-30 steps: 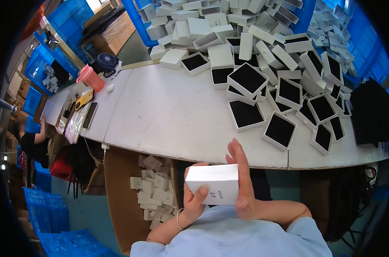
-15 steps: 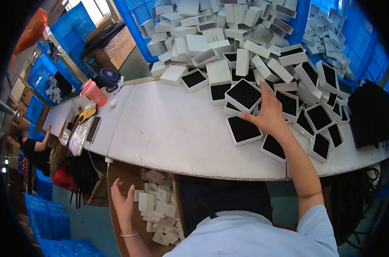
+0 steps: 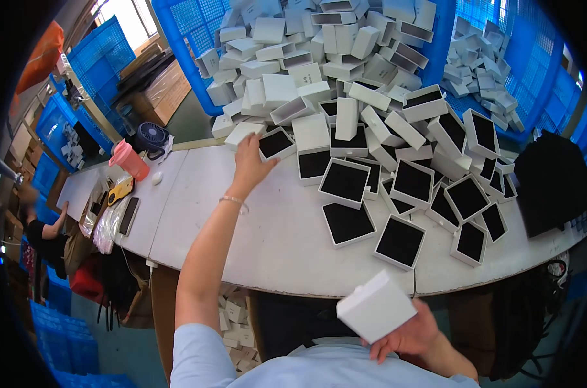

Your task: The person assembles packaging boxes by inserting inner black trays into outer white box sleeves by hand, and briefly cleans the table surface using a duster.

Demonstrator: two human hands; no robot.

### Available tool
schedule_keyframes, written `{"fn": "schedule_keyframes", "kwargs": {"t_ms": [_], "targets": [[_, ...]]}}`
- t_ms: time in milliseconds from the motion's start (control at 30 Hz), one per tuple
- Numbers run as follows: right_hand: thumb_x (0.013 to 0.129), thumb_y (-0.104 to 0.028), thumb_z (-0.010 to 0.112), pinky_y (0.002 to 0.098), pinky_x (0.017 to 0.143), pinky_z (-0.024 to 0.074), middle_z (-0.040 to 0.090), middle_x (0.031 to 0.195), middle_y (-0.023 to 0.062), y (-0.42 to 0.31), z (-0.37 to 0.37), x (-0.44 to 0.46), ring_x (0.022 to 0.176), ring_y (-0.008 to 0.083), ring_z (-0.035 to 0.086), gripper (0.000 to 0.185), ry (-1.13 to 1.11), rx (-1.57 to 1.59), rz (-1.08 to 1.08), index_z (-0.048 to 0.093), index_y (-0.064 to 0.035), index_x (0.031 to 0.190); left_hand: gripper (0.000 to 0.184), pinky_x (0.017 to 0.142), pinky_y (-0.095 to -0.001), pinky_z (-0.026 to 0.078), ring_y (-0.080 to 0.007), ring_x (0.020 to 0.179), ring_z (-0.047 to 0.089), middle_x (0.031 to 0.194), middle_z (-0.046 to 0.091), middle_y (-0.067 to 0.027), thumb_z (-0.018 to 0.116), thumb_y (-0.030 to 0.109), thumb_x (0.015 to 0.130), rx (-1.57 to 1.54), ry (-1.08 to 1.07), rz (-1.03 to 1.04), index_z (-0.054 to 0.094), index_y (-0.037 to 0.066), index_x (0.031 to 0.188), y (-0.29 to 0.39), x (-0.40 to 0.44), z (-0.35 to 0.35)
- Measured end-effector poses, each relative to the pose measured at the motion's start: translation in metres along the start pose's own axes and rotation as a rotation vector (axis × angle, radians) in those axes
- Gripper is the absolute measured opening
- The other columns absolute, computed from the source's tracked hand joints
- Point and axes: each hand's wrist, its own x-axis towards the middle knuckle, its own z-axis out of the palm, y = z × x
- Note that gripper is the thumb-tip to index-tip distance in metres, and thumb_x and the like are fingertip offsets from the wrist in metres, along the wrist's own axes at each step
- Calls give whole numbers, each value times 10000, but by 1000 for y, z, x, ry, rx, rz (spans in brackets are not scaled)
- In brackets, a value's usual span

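My right hand point(image 3: 413, 333) holds a small white box point(image 3: 379, 307) low in front of my body, its plain side turned up. My left hand point(image 3: 249, 165) is over the table at the left end of the pile, thumb and fingers apart. It is at the near left corner of an open white box with a black lining point(image 3: 277, 143); whether it touches the box I cannot tell. A closed-looking white box point(image 3: 243, 134) lies just behind those fingers. Several more black-lined open boxes point(image 3: 344, 182) are spread to the right.
A blue crate point(image 3: 209, 100) spills white boxes onto the table point(image 3: 203, 223). Another blue crate point(image 3: 532, 97) stands behind on the right. Black cloth-like material point(image 3: 552, 181) lies at right. At left are a pink bottle point(image 3: 130, 160), fan point(image 3: 152, 134) and phone point(image 3: 130, 216). A carton point(image 3: 165, 323) holds white boxes below.
My right hand has left the pile and come back toward my body with a white box. My left hand has risen from above the carton to the boxes on the table. The view has shifted slightly.
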Motion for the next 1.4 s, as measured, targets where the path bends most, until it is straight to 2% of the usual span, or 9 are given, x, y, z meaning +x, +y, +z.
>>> {"fn": "schedule_keyframes", "kwargs": {"t_ms": [100,167,467,567,667,800,967,1133,1400], "targets": [[793,-708,380,531,829,483,388,1253,374,19,-33,-10,989,485,560,879,-86,251,-9,190,-160,1453,738,982,-453,359,-371,1226,394,1286,445,-222,686,478,744,118,104,-66,451,-8,1247,-33,51,16],[788,-688,427,531,887,454,399,1272,342,14,-52,-7,1023,474,547,870,253,266,-32,209,-164,1447,822,970,-464,366,-355,1248,384,1296,445,-208,639,604,724,183,-112,-587,450,18,1268,-44,69,15],[795,-462,620,465,1004,382,423,1315,216,1,-23,3,1155,363,493,865,281,-186,-21,211,-13,1411,1076,970,-491,350,-371,1227,400,1263,479,-199,750,713,467,198,-251,-729,455,120,1314,-69,46,-8],[659,-263,800,399,1007,368,363,1331,145,0,11,4,1248,282,394,950,270,-1103,-242,250,-30,1398,1097,983,-485,364,-387,1234,401,1276,469,-245,739,698,513,95,-116,-690,413,57,1342,-76,14,-27],[536,-139,862,357,995,370,347,1304,140,-6,36,13,1243,270,384,1025,515,-1698,-392,287,-51,1380,980,927,-331,372,-235,1159,474,1254,494,-166,702,623,665,-606,33,-726,384,-15,1337,-43,-33,-75],[554,-22,783,387,965,406,341,1315,178,-5,29,24,1197,334,421,944,428,-2082,-776,305,-42,1368,703,951,-430,379,-273,1184,471,1337,460,-102,454,549,882,-1473,-23,-748,346,61,1376,6,-115,-140],[583,-196,851,376,929,425,347,1325,194,2,21,41,1179,348,427,989,644,-2120,-934,282,-21,1373,782,1002,-571,337,-474,1252,344,1400,306,-285,370,580,887,-2204,-93,-988,231,31,1427,91,-208,-153],[631,-423,804,384,852,435,369,1310,209,16,9,72,1103,348,466,1009,1023,-2155,-1050,274,-4,1381,804,1026,-571,308,-463,1308,268,1438,256,-257,364,600,883,-2384,-157,-918,178,59,1447,130,-255,-135],[741,-501,666,474,894,342,351,1361,218,21,53,69,1131,349,430,838,864,-2634,-555,355,-26,1358,833,1006,-549,343,-476,1260,338,1410,266,-304,372,624,867,-2450,-114,-936,212,37,1435,138,-277,-142]]}}
